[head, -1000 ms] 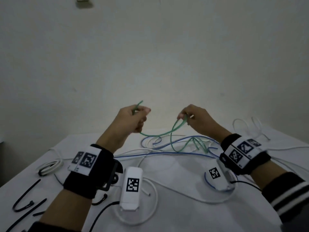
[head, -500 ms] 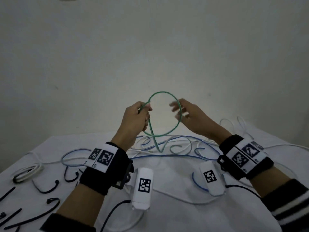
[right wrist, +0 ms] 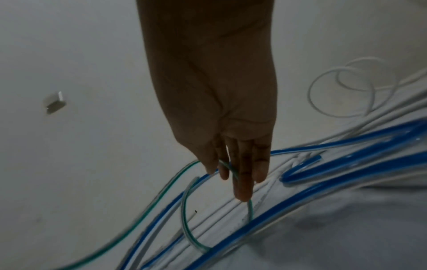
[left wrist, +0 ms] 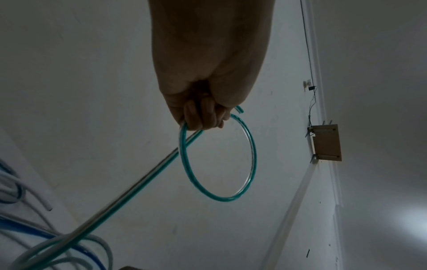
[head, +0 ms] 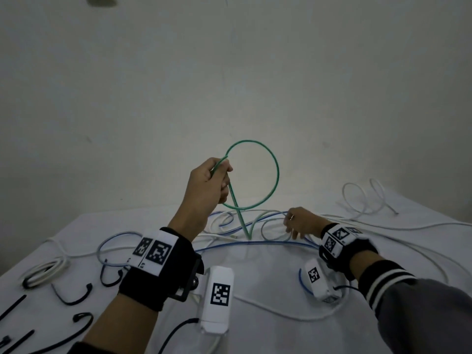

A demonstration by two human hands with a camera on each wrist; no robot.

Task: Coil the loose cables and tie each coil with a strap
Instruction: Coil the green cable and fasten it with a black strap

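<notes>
status: first turn of the green cable (head: 277,172) is formed; approx. one loop only. left hand (head: 207,186) is raised above the table (head: 255,272), fingers curled tight round the cable where the loop crosses itself, short free end poking out past the fist in the left wrist view. loop stands upright beside the hand; the remaining length drops down to the table and runs into the tangle of blue cables (head: 255,243) and white cables (head: 362,227).

right hand (head: 298,221) is low over the tangle, fingers (right wrist: 242,175) extended and slack, nothing gripped. right wrist view shows the green run passing under the fingertips; contact vs. just above: cannot tell.

done, judging by layout: one white coil (head: 43,273) at the table's left edge, w/ a dark strap apparently on it. several loose black straps (head: 74,297) lie near it.

remaining: rest of green cable to be wound and strapped; blue and white cables not yet coiled. est. progress: early stage.
</notes>
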